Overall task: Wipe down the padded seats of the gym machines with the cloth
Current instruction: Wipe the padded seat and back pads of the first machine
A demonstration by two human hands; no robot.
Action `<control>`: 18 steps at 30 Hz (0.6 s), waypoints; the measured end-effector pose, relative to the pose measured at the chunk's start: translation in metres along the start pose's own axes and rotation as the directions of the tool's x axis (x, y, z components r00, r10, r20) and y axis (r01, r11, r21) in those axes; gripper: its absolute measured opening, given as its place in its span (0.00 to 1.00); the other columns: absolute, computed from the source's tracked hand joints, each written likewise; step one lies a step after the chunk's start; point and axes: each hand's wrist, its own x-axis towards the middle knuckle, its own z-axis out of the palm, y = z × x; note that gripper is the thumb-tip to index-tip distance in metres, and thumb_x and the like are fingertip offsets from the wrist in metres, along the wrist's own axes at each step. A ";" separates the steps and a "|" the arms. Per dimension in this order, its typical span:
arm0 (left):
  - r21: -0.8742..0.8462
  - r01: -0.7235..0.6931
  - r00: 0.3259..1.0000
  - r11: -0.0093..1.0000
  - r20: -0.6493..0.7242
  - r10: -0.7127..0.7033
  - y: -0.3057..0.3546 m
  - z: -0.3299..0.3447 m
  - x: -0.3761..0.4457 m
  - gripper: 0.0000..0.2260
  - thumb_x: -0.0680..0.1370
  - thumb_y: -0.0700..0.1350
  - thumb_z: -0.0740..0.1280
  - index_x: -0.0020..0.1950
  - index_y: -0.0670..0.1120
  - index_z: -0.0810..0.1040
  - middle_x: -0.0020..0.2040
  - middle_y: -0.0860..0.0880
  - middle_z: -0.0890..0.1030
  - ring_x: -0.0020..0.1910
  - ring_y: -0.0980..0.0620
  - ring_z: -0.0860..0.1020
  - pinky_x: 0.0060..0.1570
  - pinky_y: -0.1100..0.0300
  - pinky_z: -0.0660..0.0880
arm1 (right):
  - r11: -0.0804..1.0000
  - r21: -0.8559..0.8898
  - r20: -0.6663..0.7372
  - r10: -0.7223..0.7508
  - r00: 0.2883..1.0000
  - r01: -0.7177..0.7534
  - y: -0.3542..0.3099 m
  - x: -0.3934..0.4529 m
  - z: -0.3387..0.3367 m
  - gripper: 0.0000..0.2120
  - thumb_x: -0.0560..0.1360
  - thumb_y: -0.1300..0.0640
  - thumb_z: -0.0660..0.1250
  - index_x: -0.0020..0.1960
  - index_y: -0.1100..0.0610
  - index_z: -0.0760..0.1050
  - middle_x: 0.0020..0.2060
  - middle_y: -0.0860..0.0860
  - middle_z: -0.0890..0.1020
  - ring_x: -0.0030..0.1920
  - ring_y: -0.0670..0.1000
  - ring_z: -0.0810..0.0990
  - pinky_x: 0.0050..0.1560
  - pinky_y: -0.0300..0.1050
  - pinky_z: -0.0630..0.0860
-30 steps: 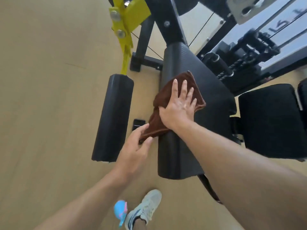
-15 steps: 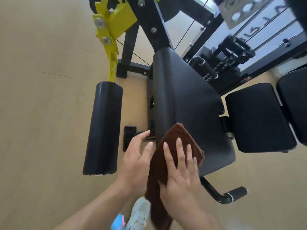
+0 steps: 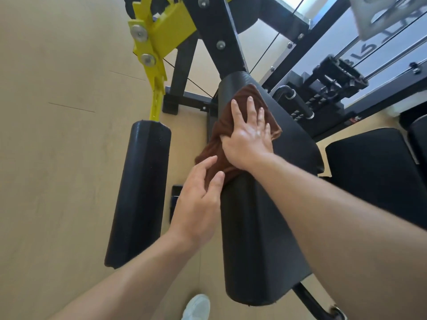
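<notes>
R hand (image 3: 248, 137) flat, fingers (image 3: 251, 107) spread, pressing cloth (image 3: 221, 125) on seat pad (image 3: 258, 227). L hand (image 3: 198, 199) fingers loosely open at cloth edge. Risk: bunched cloth slides off pad's left side w/ push.

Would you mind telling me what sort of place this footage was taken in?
Most likely a gym. A black padded seat sits on a steel machine frame with a yellow lever arm carrying a roller pad, and cables run to what looks like a weight stack behind.
</notes>
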 end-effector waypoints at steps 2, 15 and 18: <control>-0.014 -0.003 1.000 1.000 -0.018 0.003 0.002 0.004 0.007 0.17 0.83 0.54 0.60 0.73 0.61 0.68 0.70 0.61 0.73 0.70 0.62 0.70 0.73 0.57 0.67 | 1.000 0.027 0.022 0.015 1.000 -0.016 -0.002 0.032 -0.007 0.38 0.81 0.43 0.60 0.82 0.43 0.40 0.81 0.51 0.36 0.81 0.60 0.38 0.79 0.61 0.40; 0.001 0.046 0.996 0.999 -0.081 -0.046 -0.027 -0.018 0.022 0.20 0.82 0.56 0.57 0.74 0.61 0.67 0.69 0.67 0.72 0.65 0.74 0.68 0.58 0.74 0.65 | 0.992 -0.001 -0.009 0.123 0.992 -0.123 -0.030 0.138 -0.028 0.29 0.74 0.50 0.60 0.76 0.46 0.64 0.76 0.54 0.63 0.75 0.63 0.61 0.72 0.67 0.59; 0.005 0.070 0.992 0.998 -0.102 -0.069 -0.033 -0.022 0.004 0.18 0.82 0.55 0.58 0.73 0.62 0.69 0.67 0.67 0.73 0.65 0.74 0.69 0.59 0.74 0.66 | 0.991 -0.079 -0.036 0.109 0.993 -0.112 -0.033 0.137 -0.029 0.28 0.73 0.48 0.57 0.73 0.47 0.67 0.71 0.55 0.67 0.71 0.62 0.64 0.68 0.66 0.64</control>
